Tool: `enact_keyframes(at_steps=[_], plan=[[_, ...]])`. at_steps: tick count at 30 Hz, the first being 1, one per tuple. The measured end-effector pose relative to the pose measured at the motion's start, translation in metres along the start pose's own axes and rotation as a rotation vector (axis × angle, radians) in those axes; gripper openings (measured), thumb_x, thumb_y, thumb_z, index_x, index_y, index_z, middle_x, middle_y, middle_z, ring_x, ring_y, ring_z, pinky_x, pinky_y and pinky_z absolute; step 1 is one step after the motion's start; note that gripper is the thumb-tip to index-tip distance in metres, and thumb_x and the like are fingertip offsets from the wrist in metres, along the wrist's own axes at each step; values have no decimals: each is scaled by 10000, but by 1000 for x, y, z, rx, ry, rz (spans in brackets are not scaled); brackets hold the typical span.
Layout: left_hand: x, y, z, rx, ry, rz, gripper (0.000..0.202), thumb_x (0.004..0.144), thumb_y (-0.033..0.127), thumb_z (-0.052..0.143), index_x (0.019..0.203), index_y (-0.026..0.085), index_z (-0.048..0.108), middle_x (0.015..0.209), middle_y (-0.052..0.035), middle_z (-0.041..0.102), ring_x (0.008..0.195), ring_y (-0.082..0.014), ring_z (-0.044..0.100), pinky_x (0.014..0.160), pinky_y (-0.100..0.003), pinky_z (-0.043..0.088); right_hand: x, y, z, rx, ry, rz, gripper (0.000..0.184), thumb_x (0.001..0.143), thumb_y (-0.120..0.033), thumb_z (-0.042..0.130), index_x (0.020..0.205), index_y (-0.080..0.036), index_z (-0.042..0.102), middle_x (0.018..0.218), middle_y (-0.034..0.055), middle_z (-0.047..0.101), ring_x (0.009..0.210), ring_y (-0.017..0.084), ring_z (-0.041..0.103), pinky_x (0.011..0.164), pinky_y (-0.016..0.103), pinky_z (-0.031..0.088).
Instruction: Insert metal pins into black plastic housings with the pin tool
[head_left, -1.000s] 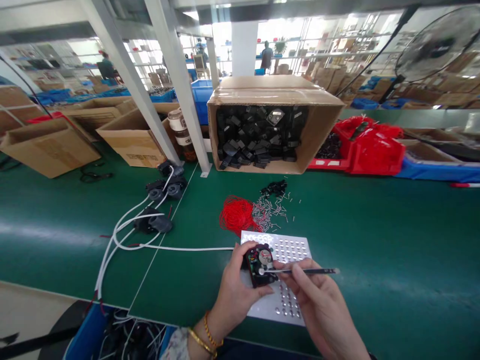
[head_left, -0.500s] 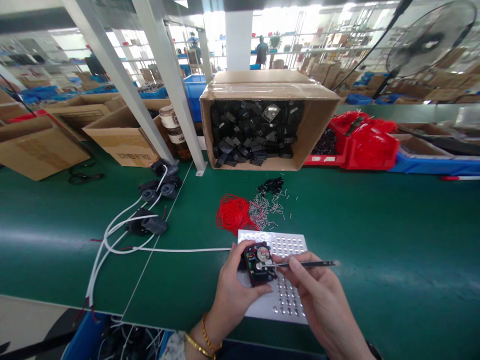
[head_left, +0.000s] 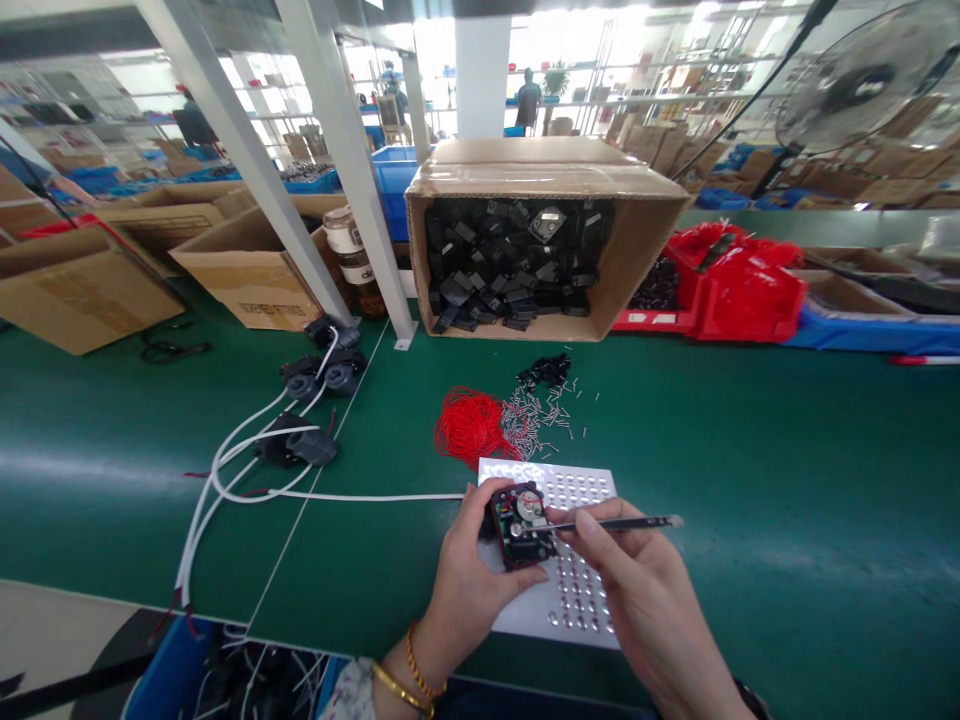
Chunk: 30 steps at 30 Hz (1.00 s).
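Observation:
My left hand (head_left: pixel 474 570) is closed around a small open black housing (head_left: pixel 527 552), its inside facing up. A green circuit board, a round silvery part and red wires show in it, and a white cable (head_left: pixel 375 497) runs off to the left. My right hand (head_left: pixel 637 570) pinches slim dark tweezers (head_left: pixel 630 523), whose metal tip reaches into the housing by a small round silvery piece. Under both hands lies a white sheet (head_left: pixel 517 622) with rows of small shiny round pieces. My palm and fingers hide part of the housing and the sheet.
Beyond the sheet lie red wires (head_left: pixel 469 424), loose screws (head_left: pixel 529 420) and small black parts (head_left: pixel 546 371). A cardboard box (head_left: pixel 555 180) of black housings stands behind. Corded grey-black units (head_left: pixel 311 445) lie left, near a metal post (head_left: pixel 352 170). Red bins (head_left: pixel 742 290) stand right.
The tweezers' tip stays in the housing, with only a slight shift of both hands. The whole view has moved a little; nothing was let go.

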<state>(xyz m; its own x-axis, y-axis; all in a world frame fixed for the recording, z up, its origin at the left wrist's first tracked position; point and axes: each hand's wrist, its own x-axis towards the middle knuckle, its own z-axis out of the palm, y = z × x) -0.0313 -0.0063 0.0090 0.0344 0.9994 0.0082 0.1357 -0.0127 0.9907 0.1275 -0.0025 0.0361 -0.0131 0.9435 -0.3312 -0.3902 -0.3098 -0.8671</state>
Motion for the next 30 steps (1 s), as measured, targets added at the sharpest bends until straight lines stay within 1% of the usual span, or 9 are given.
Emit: enact_keyframes(at_steps=[8,14,16,19,21,23,25,27,30], plan=[[-2,-4,2,25,22,-2,801,544,43,844,1207,285,465,1202,6,570,1135,-231,520,1017,-377,383,0,0,-1,-10,6,-11,303,706,-427,779,765,-177,618,870,87,695,810,222,620,718,315,462],[-4,-12,2,55,30,33,844,557,80,852,1254,300,429,1236,-7,557,1180,-252,491,1088,-454,303,0,1,0,-31,29,-20,309,696,-438,781,754,-178,627,883,94,692,833,238,625,731,334,474],[-5,-15,3,37,38,43,891,571,72,842,1296,316,385,1277,-12,528,1210,-251,466,1090,-450,306,1,1,0,-40,30,-25,312,689,-439,784,755,-176,629,892,99,691,830,245,628,723,340,477],[-5,-18,6,-46,75,63,955,591,66,829,1342,340,308,1354,-17,450,1253,-240,425,1087,-413,328,1,1,1,-41,34,-32,313,690,-442,782,757,-179,626,896,98,690,832,250,631,733,351,477],[-5,-20,8,-95,106,87,947,593,86,834,1337,341,306,1369,-18,424,1259,-235,419,1078,-386,346,2,1,1,-50,36,-38,310,697,-443,777,760,-180,623,895,95,691,840,249,632,750,353,473],[-5,-23,9,-106,128,113,914,595,114,840,1322,327,327,1358,-27,426,1252,-239,428,1072,-380,356,3,1,1,-60,41,-46,308,698,-439,777,764,-182,621,892,89,693,844,242,632,755,343,470],[-5,-27,10,-88,137,136,881,610,145,838,1316,307,338,1343,-46,435,1244,-255,437,1074,-408,358,4,2,2,-59,48,-48,311,694,-440,781,766,-185,618,896,87,696,844,239,635,751,337,471],[-6,-31,10,-62,136,160,861,635,185,830,1326,294,327,1338,-70,433,1246,-278,435,1077,-458,348,4,2,2,-56,54,-48,316,688,-442,784,766,-187,615,897,87,698,847,238,636,756,337,473],[-5,-36,10,-27,149,238,818,677,260,809,1329,283,316,1350,-97,404,1256,-301,421,1074,-515,338,3,0,3,-60,58,-52,321,687,-450,783,761,-186,617,894,89,699,841,240,638,749,337,478]])
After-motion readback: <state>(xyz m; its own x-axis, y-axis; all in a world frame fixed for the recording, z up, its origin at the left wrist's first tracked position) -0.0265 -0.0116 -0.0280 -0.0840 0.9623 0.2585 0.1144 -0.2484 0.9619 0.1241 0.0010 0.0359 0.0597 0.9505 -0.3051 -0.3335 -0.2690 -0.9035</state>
